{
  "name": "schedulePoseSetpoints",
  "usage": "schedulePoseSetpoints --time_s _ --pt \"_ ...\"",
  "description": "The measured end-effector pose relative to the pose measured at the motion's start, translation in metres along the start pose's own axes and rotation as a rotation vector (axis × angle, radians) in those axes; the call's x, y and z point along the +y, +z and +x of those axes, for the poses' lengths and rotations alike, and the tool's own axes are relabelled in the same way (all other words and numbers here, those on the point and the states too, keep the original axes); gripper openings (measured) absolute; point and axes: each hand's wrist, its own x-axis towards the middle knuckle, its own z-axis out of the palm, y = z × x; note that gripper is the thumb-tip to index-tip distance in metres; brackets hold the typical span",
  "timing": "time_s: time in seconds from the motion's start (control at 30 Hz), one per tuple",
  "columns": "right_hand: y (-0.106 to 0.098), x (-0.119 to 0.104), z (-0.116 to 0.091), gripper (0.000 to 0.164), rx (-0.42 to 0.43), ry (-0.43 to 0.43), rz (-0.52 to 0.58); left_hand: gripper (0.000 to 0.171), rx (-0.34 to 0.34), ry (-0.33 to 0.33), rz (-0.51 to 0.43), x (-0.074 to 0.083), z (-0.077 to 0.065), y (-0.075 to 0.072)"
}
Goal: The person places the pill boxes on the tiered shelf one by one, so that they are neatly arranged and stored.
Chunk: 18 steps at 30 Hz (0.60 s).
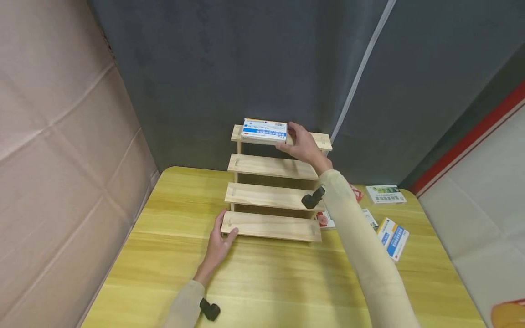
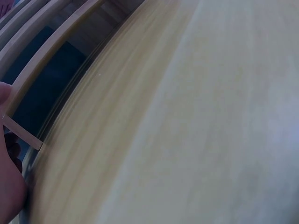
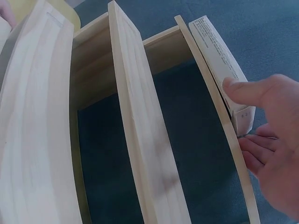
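While the far box (image 1: 264,130) is pinched by the right hand (image 1: 305,146) and the rack (image 1: 266,196) gripped by the left hand (image 1: 218,246), packets (image 1: 371,218) at right are partly hidden by a sleeve (image 1: 366,248).

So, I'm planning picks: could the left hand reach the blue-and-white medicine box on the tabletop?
Probably not: the left hand grips the left end of the bottom shelf, and the right forearm stretches between that hand and the medicine box.

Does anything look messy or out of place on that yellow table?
Mildly: right of the four-step pale wooden rack, a flat white, blue and orange box lies askew, out of line with the white-and-green box farther back. Nothing looks spilled or damaged.
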Motion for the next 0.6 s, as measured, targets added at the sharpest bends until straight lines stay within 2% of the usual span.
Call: schedulePoseSetpoints --time_s 0.37,0.6 --pt "-0.013 0.006 -0.018 0.090 0.027 0.025 -0.030 0.074 0.004 0.001 0.006 0.001 0.001 -0.001" --pt "-0.022 0.013 -0.035 0.085 0.102 -0.001 -0.068 0.074 0.004 0.008 0.012 0.001 0.003 -0.001"
